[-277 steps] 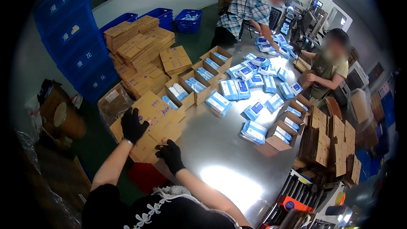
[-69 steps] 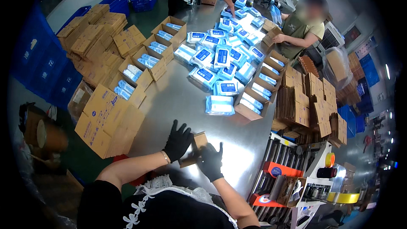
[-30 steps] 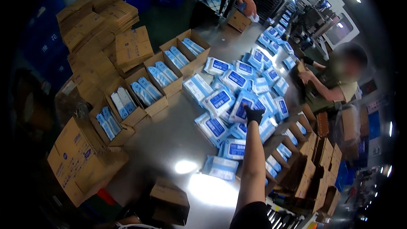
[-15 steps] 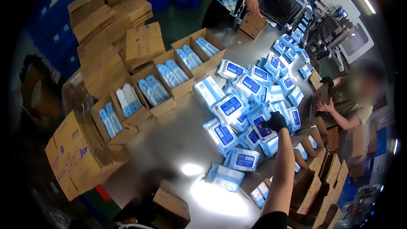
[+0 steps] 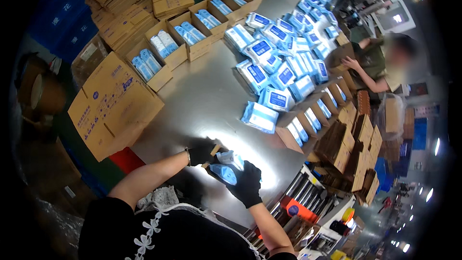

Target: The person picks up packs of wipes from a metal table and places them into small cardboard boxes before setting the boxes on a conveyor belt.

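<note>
the soft blue-and-white packet [image 5: 226, 166] is sitting low over the near edge of the steel table [image 5: 202, 91], pinched between two black-gloved hands and partly tucked into a small brown carton [image 5: 211, 153] whose flap is showing beside it. it is looking like a plump film-wrapped pack, white on top, blue at the lower end, glossy under the glare. judging by that wrap, it is probably light, squashy and a little slippery, so holding it across the broad faces near the middle seems safer than by a corner seam. the right hand [image 5: 248, 183] is curling around the packet's lower side, fingers closed on it. the left hand [image 5: 201, 154] is resting against the carton and the packet's top edge; how firmly it is closing there i cannot tell.

further out, a loose heap of like packets [image 5: 279, 62] is lying across the table, a row of open cartons [image 5: 192, 33] is standing half filled along the left, and flat cardboard [image 5: 115, 106] is leaning at the table's edge. another person [image 5: 380, 65] is working at the far right.
</note>
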A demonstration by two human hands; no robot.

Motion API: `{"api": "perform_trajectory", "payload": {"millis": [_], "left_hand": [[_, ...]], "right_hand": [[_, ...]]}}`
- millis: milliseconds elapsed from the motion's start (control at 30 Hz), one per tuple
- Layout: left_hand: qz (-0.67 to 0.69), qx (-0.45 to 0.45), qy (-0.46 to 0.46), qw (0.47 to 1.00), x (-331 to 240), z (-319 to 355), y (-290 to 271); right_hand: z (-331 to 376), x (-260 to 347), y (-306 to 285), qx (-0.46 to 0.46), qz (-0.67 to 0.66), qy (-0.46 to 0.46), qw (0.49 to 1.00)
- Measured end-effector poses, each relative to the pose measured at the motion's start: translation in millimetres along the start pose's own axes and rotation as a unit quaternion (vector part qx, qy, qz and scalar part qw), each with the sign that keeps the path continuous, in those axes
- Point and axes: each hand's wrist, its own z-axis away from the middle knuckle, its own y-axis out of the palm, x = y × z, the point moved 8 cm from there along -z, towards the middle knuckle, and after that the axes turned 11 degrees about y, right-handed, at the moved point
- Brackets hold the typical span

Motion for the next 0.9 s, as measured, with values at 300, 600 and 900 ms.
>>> {"api": "perform_trajectory", "payload": {"millis": [300, 600, 900], "left_hand": [[-0.004, -0.184, -0.173, 0.968, -7.9, 42.7, 9.1], [-0.316, -0.176, -0.037, 0.931, -90.5, 20.6, 13.0], [-0.172, 0.159, 0.048, 0.971, -75.2, 12.1, 48.0]], "right_hand": [[62.0, 3.0, 42.1, -0.133, -0.068, 0.025, 0.988], [90.5, -75.1, 110.2, -0.216, -0.143, 0.302, 0.917], [45.3, -38.8, 108.8, 0.026, -0.25, -0.01, 0.968]]}}
